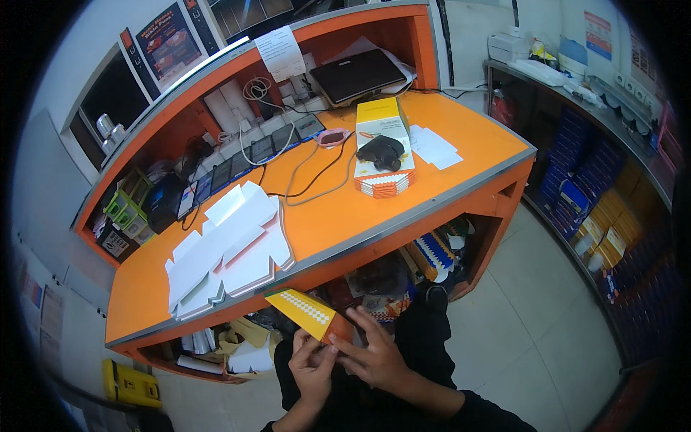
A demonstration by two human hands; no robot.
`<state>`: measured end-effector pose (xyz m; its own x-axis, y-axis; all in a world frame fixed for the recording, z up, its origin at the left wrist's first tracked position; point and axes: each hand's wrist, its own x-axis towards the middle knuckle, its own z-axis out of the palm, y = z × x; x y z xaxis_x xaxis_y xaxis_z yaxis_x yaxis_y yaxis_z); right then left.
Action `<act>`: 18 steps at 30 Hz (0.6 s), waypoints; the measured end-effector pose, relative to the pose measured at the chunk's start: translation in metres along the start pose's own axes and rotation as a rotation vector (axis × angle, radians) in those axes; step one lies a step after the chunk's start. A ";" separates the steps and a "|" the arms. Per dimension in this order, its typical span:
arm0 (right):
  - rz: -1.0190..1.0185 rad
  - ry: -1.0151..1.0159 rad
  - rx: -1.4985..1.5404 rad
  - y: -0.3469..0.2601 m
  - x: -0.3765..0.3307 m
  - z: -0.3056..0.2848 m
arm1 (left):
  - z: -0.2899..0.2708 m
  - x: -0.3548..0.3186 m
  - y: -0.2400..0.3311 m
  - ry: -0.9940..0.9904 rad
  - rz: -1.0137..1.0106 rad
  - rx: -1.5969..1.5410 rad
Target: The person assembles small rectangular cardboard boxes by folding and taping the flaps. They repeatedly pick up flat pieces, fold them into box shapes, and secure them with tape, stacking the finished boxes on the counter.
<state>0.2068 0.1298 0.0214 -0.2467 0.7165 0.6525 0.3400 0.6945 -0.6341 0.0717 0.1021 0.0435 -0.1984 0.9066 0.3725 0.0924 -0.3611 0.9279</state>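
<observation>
In front of my lap, just below the desk's front edge, I hold a yellow and orange cardboard box (302, 311) with a white checkered pattern on its side. The fingers and thumb of my left hand (312, 369) pinch its near, orange end from below. My right hand (376, 356) grips the same end from the right, thumb close to my left fingers and index finger stretched along the edge. The box tilts, its far end pointing up and left toward the desk. Flat white carton blanks (241, 241) lie in a loose stack on the desk just beyond it.
On the orange desk (324, 230), a stack of printed cartons (378, 115) carries a dark, crumpled object (381, 153). Behind are a black laptop (358, 75), several tablets (263, 147) and trailing cables. Packed shelves (583, 165) line the right; a yellow case (131, 383) stands lower left.
</observation>
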 end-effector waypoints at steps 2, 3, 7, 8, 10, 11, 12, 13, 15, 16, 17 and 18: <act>0.077 -0.042 0.034 -0.003 -0.006 0.003 | -0.004 -0.004 0.001 -0.068 -0.073 -0.157; 0.140 -0.055 0.163 -0.005 -0.011 0.004 | -0.005 -0.006 0.001 -0.151 -0.102 -0.336; 0.520 0.107 0.611 -0.017 -0.025 0.006 | -0.013 -0.015 0.006 -0.475 0.214 0.822; 0.544 0.075 0.642 -0.021 -0.026 0.007 | -0.012 -0.019 0.006 -0.411 0.290 0.893; 0.479 0.057 0.529 -0.028 -0.022 0.006 | -0.015 -0.024 0.007 -0.296 0.401 0.793; 0.470 -0.011 0.494 -0.031 -0.019 0.006 | -0.018 -0.026 0.007 -0.236 0.447 0.752; 0.441 0.002 0.450 -0.032 -0.014 0.003 | -0.020 -0.029 0.008 -0.196 0.403 0.637; 0.562 -0.067 0.441 -0.033 -0.010 0.000 | -0.024 -0.032 0.008 -0.156 0.376 0.579; 0.249 0.114 0.366 -0.034 -0.002 -0.003 | -0.030 -0.037 0.010 -0.074 0.323 0.451; 0.223 0.129 0.236 -0.036 0.000 -0.003 | -0.034 -0.038 0.010 0.001 0.214 0.355; 0.157 0.100 0.235 -0.038 0.000 -0.002 | -0.038 -0.040 0.011 0.039 0.068 0.238; 0.170 0.075 0.230 -0.041 -0.001 0.001 | -0.041 -0.041 0.011 0.053 0.046 0.181</act>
<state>0.1925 0.1003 0.0462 -0.1328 0.8230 0.5524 0.1542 0.5677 -0.8087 0.0412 0.0516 0.0392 -0.2407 0.8754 0.4192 0.2755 -0.3526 0.8943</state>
